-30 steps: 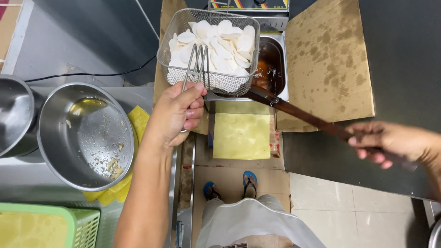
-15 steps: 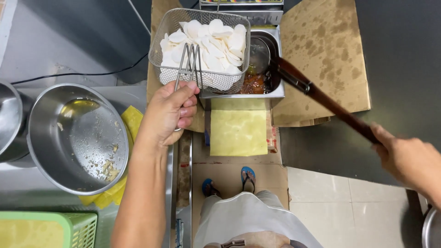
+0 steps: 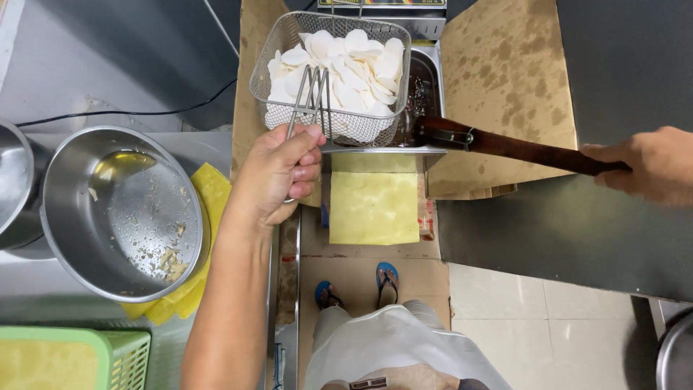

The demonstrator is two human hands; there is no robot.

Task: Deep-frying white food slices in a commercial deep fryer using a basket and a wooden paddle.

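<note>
My left hand [image 3: 278, 173] grips the wire handle of a metal fry basket [image 3: 289, 50], which is full of white, puffy crackers [image 3: 346, 68] and hangs above the fryer vat [image 3: 426, 79] of dark oil. At the right edge of the view my right hand [image 3: 646, 166] holds the end of a long dark wooden handle [image 3: 520, 148]. The handle's far end reaches into the vat beside the basket, and the tool's head is hidden there.
A large steel bowl [image 3: 119, 213] with crumbs sits on yellow paper [image 3: 209, 191] at the left, next to another steel bowl [image 3: 11, 188]. A green plastic basket [image 3: 72, 357] is at bottom left. Oil-stained cardboard [image 3: 505, 79] surrounds the fryer. My sandalled feet [image 3: 357, 282] stand on cardboard below.
The wooden handle has swung from steeply slanted to nearly level, and my right hand has risen with it. The basket has stayed over the vat, held in my left hand.
</note>
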